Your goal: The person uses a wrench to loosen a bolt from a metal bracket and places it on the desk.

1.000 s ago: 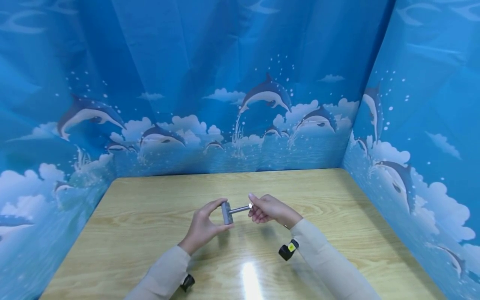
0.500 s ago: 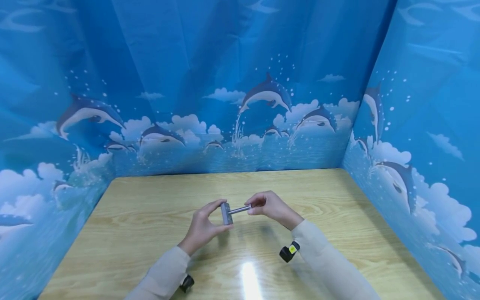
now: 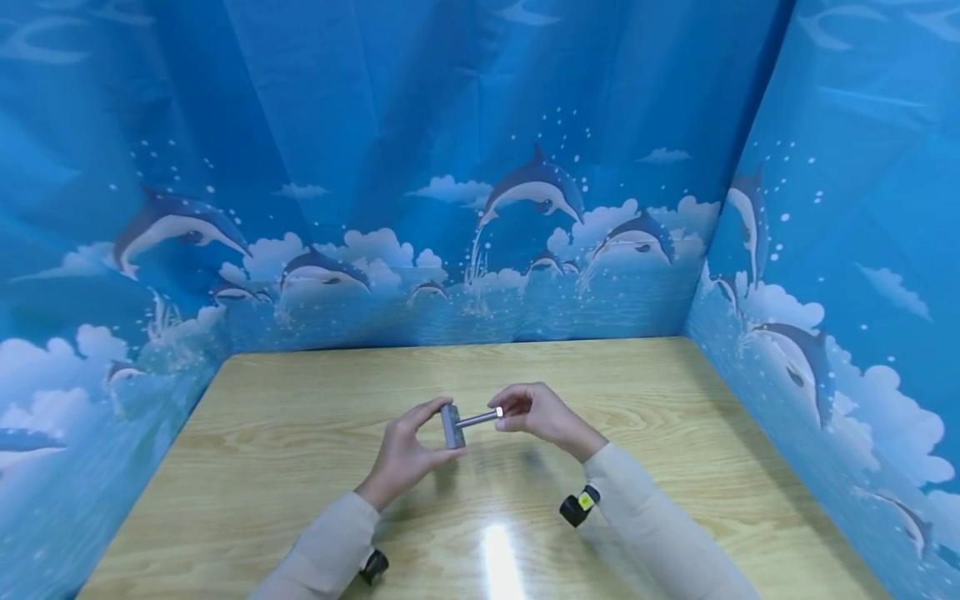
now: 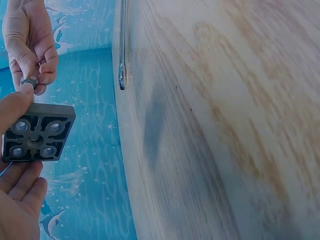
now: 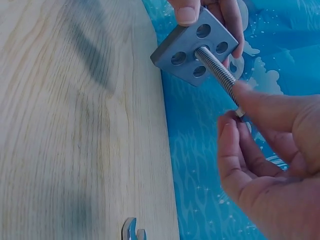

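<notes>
My left hand holds a grey square plate by its edges, above the table. The plate has holes near its corners. From the plate's middle a threaded bolt sticks out toward the right, tilted slightly up in the head view. My right hand pinches the bolt's hex end between thumb and fingers, apart from the plate. In the left wrist view the plate's back shows ribs and a central hole.
A wooden table lies under both hands. A shiny wrench, partly cut off, rests on it near the edge in the right wrist view. Blue curtains with printed dolphins stand behind and at both sides. Each wrist carries a small black camera.
The right hand's fingers have turned about the bolt's end: its thumb was raised on top, and now sits lower with a finger above. The left hand and plate have stayed nearly still.
</notes>
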Available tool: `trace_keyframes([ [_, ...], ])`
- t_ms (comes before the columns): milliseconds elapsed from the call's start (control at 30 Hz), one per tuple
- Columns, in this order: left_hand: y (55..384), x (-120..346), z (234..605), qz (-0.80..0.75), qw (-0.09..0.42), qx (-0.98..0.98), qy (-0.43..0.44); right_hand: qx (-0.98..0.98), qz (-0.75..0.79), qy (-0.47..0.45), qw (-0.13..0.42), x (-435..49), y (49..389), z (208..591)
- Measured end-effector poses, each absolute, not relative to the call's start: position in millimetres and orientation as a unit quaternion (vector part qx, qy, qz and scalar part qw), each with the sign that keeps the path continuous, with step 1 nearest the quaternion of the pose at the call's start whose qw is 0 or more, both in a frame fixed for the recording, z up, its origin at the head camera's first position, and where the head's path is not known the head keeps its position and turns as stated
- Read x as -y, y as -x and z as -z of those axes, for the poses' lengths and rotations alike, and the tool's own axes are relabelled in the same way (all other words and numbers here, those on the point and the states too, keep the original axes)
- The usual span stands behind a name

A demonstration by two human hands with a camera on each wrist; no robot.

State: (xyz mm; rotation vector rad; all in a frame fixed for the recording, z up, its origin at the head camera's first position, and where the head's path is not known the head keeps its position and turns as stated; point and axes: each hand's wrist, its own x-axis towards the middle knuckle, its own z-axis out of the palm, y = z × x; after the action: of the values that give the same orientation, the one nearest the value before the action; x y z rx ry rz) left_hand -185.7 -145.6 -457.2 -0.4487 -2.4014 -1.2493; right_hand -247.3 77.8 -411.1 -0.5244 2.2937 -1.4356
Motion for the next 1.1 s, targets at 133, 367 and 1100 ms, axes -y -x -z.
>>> trace_keyframes([
  [133,185.5,145.0,456.9,0.449,0.202,0.856,0.159,-0.811,0.514,0.171,0.222,-78.3,248.9,411.9],
  [367,185.4,143.1,457.5,0.450,0.206,0.852,0.172,-0.790,0.520,0.139,0.292,-77.4,248.7,412.1],
  [1100,184.2,147.2,453.9,0.465,0.188,0.852,0.148,-0.828,0.498,0.202,0.159,-78.0,250.1,416.2],
])
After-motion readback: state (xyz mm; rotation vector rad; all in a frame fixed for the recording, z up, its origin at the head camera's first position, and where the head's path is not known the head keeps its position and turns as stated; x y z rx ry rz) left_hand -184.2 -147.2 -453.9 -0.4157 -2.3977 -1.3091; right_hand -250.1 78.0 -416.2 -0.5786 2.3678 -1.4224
